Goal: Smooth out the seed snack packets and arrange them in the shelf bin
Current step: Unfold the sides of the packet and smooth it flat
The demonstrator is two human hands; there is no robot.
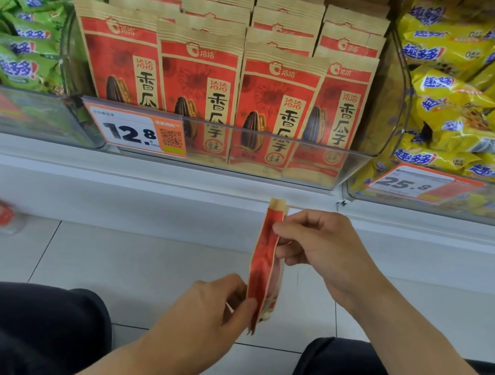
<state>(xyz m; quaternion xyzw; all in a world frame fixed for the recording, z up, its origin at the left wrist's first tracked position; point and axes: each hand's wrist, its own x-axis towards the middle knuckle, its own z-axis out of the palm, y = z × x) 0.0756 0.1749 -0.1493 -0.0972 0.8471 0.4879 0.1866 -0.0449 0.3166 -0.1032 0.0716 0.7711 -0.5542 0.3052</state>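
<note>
While crouching before the clear shelf bin (385, 111), already filled with upright rows of red seed packets (197, 80), holding one more packet (264, 265) edge-on below it, over the floor. Running its long axis straight toward the bin, paper top foremost. Pinching that far end with the right hand (322, 254), nearer the bin, and gripping the near end with the left hand (211, 311).

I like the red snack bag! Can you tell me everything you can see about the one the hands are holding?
The held packet is a flat red pouch with tan, paper-looking edges and a tan sealed top. It is seen edge-on, standing upright in the air below the clear shelf bin, over the pale floor tiles. The right hand pinches its upper part and the left hand pinches its lower end. Its print is too turned away to read.
</note>
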